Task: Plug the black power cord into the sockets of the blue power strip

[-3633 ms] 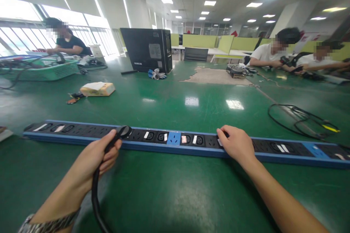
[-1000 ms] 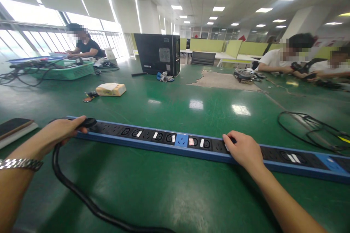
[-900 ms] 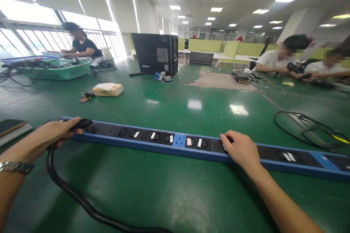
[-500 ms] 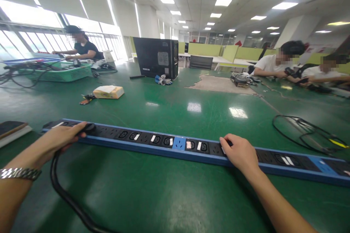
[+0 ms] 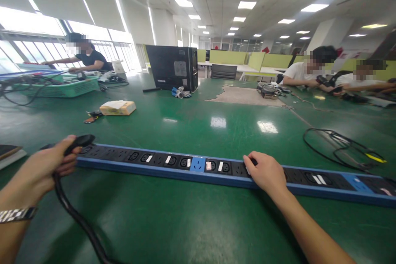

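Note:
A long blue-and-black power strip lies across the green table, with rows of sockets, one blue socket near its middle and several small white labels. My left hand is closed round a black plug, held just above the strip's left end and tilted. From it a thick black cable runs down to the bottom edge. My right hand is closed over the strip right of the blue socket. A dark bit shows between its thumb and forefinger; its other fingers are mostly hidden.
A tissue pack and a small dark-and-brown item lie beyond the strip. A black computer case stands behind, gloves beside it. Coiled black cable is at right, a green basket at left. Several people sit around the table.
My left hand has lifted the plug off the strip's left end and moved left, baring a socket there. My right hand stays on the strip. The view has shifted slightly.

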Demonstrator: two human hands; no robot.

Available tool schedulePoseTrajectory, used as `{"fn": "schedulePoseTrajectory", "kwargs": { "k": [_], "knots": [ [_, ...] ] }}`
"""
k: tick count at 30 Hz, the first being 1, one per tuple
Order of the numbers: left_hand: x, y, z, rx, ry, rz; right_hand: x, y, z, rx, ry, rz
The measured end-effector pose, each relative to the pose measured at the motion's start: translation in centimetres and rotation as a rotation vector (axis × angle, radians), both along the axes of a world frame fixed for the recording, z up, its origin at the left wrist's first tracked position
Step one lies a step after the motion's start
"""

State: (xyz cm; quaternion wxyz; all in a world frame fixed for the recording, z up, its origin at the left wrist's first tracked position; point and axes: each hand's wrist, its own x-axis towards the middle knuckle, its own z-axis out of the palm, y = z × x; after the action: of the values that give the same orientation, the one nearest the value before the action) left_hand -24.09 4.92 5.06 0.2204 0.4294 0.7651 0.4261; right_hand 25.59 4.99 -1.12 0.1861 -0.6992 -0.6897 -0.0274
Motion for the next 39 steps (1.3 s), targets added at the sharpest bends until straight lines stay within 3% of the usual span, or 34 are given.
{"fn": "schedulePoseTrajectory", "kwargs": {
  "k": [3, 5, 7, 9, 12, 15, 18, 26, 32, 36, 39],
  "knots": [
    [3.2, -0.2, 3.1, 0.174, -0.428, -0.004, -0.1, 0.0, 0.0, -0.009, -0.002, -0.010],
    [6.5, -0.5, 3.7, 0.180, -0.613, -0.113, 0.0, 0.0, 0.1, -0.014, 0.006, -0.016],
    [10.3, -1.0, 2.8, 0.155, -0.794, -0.255, 0.0, 0.0, 0.1, -0.011, 0.014, -0.017],
    [14.1, -1.6, 0.8, 0.083, -0.911, -0.340, 0.1, 0.0, 0.0, -0.005, 0.021, -0.011],
    [18.6, -2.7, -2.1, -0.053, -0.843, -0.436, 0.2, 0.0, 0.0, 0.001, 0.030, -0.002],
    [21.0, -3.1, -3.5, -0.180, -0.739, -0.536, 0.2, 0.0, 0.0, -0.002, 0.035, -0.002],
    [22.0, -2.9, -3.8, -0.248, -0.669, -0.567, 0.2, 0.0, 0.0, -0.006, 0.038, 0.004],
    [22.8, -1.9, -4.2, -0.239, -0.504, -0.599, 0.2, 0.1, 0.0, -0.005, 0.037, 0.002],
    [22.3, -1.4, -4.1, -0.178, -0.191, -0.539, 0.2, 0.1, -0.1, -0.008, 0.020, -0.006],
    [22.8, -1.4, -4.5, -0.213, -0.220, -0.633, 0.1, 0.1, -0.1, -0.005, 0.017, -0.005],
    [23.2, -1.2, -4.5, -0.204, -0.123, -0.649, 0.4, 0.1, -0.3, 0.004, 0.035, -0.004]
  ]
}}
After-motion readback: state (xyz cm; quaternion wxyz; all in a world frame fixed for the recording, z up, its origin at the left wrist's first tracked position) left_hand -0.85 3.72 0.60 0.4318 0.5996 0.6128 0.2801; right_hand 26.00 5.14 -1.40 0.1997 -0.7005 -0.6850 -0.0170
